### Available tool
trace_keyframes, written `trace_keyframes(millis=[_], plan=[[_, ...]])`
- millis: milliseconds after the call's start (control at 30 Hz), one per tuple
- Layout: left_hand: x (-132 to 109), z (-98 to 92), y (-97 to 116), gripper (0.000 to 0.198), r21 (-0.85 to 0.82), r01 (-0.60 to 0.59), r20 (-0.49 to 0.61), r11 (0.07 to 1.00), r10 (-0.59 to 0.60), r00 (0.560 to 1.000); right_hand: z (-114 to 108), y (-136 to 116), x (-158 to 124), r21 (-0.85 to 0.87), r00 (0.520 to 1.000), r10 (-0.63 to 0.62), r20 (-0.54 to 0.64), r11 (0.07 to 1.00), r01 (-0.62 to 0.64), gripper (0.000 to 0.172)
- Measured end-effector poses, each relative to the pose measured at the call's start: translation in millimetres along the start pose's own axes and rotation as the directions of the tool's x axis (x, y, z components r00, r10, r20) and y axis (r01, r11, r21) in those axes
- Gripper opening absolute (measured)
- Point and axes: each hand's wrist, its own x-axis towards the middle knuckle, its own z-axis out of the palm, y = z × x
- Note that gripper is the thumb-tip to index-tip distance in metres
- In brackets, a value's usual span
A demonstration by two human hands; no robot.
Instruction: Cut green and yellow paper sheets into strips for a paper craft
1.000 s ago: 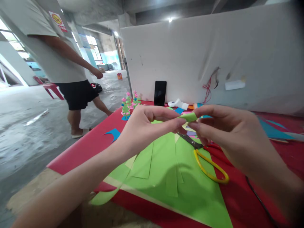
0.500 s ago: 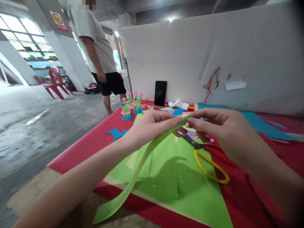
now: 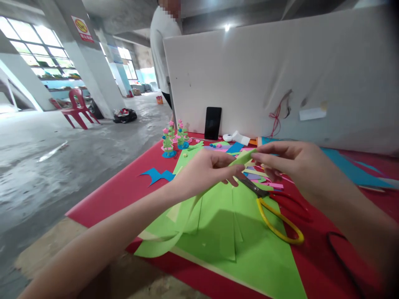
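A long light-green paper strip [image 3: 190, 220] runs from my right fingertips down past my left hand, its lower part curling near the table's front edge. My right hand [image 3: 288, 160] is closed, pinching the strip's upper end between thumb and fingers. Loosely closed around the strip just below that end, my left hand [image 3: 215, 168] has its lower fingers somewhat spread; part of the strip is hidden behind it. Scissors [image 3: 277, 218] with one yellow and one red handle lie below my right hand. Green paper sheets and cut strips [image 3: 215, 232] lie under both hands.
Small green paper trees [image 3: 168, 143] with pink stars stand at the table's left back. Blue paper scraps [image 3: 156, 175] lie nearby. A black phone [image 3: 213, 123] leans on the white panel [image 3: 249, 74]. A person [image 3: 162, 50] stands behind the panel's left edge.
My left thumb and fingers have loosened from their pinch near the strip's end, and the strip's lower tail has risen and curled. The person has walked right, partly behind the panel.
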Motion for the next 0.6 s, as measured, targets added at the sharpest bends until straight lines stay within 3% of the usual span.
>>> trace_keyframes(millis=[167,400,600], plan=[[3.0,0.4,-5.9,0.028,-0.122,0.053,0.076,0.991,-0.044,0.996,-1.3,4.5,5.0,0.062,0.997,0.042,0.058,0.997,-0.045,0.021],[5.4,3.4,-11.7,0.024,-0.305,0.108,0.128,0.946,-0.072,0.989,-3.8,7.8,5.9,0.111,0.998,0.045,0.047,0.993,-0.05,0.018],[7.3,6.4,-15.4,0.028,-0.27,0.09,0.149,0.959,-0.051,0.988,-5.8,5.0,5.7,0.138,0.997,0.041,0.065,0.989,-0.05,0.018]])
